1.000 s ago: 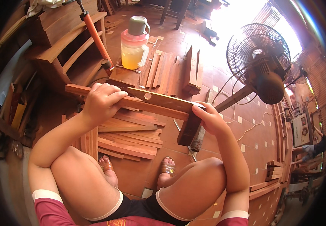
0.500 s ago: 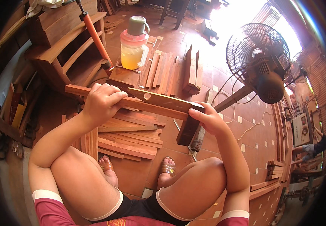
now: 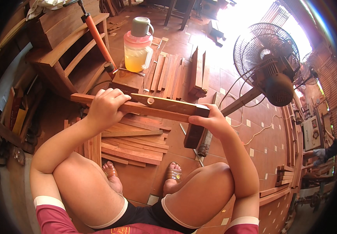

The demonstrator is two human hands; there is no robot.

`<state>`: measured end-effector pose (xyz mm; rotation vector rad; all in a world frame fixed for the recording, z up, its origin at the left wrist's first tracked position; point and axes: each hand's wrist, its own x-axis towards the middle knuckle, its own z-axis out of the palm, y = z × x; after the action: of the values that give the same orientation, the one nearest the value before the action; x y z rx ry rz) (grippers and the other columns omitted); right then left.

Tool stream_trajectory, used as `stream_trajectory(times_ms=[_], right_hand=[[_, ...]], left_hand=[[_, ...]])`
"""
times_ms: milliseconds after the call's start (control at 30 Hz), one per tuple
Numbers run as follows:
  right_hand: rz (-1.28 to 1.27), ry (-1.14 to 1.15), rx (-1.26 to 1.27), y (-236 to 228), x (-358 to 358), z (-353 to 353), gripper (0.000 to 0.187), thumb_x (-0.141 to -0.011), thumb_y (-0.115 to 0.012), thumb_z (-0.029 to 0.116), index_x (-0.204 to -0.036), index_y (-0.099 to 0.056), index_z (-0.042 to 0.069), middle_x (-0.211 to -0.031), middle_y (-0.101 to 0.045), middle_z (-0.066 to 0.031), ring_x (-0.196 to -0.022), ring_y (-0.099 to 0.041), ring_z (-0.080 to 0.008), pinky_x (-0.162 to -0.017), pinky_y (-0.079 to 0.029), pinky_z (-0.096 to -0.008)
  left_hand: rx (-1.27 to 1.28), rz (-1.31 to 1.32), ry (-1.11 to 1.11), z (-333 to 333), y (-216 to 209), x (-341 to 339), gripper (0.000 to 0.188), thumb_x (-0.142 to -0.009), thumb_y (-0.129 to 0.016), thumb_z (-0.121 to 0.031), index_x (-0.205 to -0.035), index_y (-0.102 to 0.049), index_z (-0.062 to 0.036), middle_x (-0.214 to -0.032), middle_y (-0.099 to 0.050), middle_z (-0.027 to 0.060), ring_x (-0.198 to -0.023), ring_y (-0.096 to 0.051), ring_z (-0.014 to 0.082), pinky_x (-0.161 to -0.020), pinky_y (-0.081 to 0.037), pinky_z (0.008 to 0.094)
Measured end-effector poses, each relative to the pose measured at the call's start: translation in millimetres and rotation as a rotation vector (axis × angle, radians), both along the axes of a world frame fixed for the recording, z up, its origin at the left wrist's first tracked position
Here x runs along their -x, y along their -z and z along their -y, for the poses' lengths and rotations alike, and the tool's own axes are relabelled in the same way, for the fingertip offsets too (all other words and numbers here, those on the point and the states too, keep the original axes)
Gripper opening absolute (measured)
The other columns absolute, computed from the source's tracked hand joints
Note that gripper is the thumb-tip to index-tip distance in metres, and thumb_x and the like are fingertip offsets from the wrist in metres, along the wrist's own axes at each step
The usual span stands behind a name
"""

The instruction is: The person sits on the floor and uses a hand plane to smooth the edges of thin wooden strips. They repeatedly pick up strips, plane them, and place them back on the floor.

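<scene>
My left hand (image 3: 108, 106) is closed around a long reddish-brown wooden strip (image 3: 158, 112), whose left end sticks out past the fist. Along the strip's far side lies the blade of a wooden try square (image 3: 170, 104), with a round hole near its left tip. The square's thick dark stock (image 3: 195, 135) hangs at the strip's right end. My right hand (image 3: 212, 121) grips the corner where blade and stock meet, its thumb over the strip's end. Both pieces are held up above the floor, in front of my knees.
Below my hands lie several loose wooden strips (image 3: 133, 150). Beyond them stands a jug of yellow drink (image 3: 135, 56) with a grey cup on top, beside an orange pump (image 3: 97, 37). A fan (image 3: 268, 64) stands at right; another person (image 3: 324, 154) is at the far right.
The strip's left end has dropped slightly and shifted a little to the right. My right thumb has slid left from the square's stock onto the strip's end.
</scene>
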<state>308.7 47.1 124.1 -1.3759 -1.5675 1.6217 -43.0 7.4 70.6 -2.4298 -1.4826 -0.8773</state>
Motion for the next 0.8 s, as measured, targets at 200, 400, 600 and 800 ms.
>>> stream_trajectory(times_ms=[200, 400, 600, 800], right_hand=[[0.084, -0.09, -0.111, 5, -1, -1, 0.045, -0.079, -0.085, 0.017, -0.114, -0.068, -0.006, -0.099, -0.072, -0.0066, -0.09, -0.067, -0.0123, -0.083, -0.053, -0.0282], [0.053, -0.139, -0.107, 20, -11, -5, 0.05, -0.082, -0.086, 0.024, -0.117, -0.066, -0.006, -0.102, -0.072, -0.007, -0.093, -0.066, -0.0121, -0.085, -0.053, -0.0283], [-0.021, -0.046, -0.117, 15, -13, -2, 0.054, -0.082, -0.087, 0.024, -0.12, -0.064, -0.007, -0.106, -0.071, -0.0073, -0.097, -0.065, -0.012, -0.088, -0.053, -0.0296], [0.017, -0.165, -0.134, 15, -23, -10, 0.058, -0.076, -0.091, 0.015, -0.124, -0.063, -0.002, -0.109, -0.068, -0.0036, -0.1, -0.063, -0.0115, -0.09, -0.051, -0.029]], left_hand=[[0.186, -0.025, 0.039, 0, 0, 3, 0.028, -0.065, -0.071, 0.0, -0.091, -0.071, -0.0083, -0.088, -0.062, 0.0057, -0.09, -0.063, 0.027, -0.078, -0.047, 0.0415], [0.15, 0.059, 0.117, -4, 7, 6, 0.035, -0.062, -0.07, 0.004, -0.094, -0.074, -0.0074, -0.087, -0.063, 0.0075, -0.084, -0.064, 0.0295, -0.075, -0.053, 0.0402], [0.443, 0.233, 0.149, -2, 7, 4, 0.025, -0.071, -0.084, -0.013, -0.094, -0.077, -0.0066, -0.082, -0.065, 0.01, -0.075, -0.064, 0.0287, -0.07, -0.052, 0.0372], [0.775, 0.288, 0.243, -3, 9, 7, 0.033, -0.068, -0.093, -0.023, -0.091, -0.078, -0.0041, -0.073, -0.062, 0.0079, -0.068, -0.059, 0.0192, -0.063, -0.046, 0.0321]])
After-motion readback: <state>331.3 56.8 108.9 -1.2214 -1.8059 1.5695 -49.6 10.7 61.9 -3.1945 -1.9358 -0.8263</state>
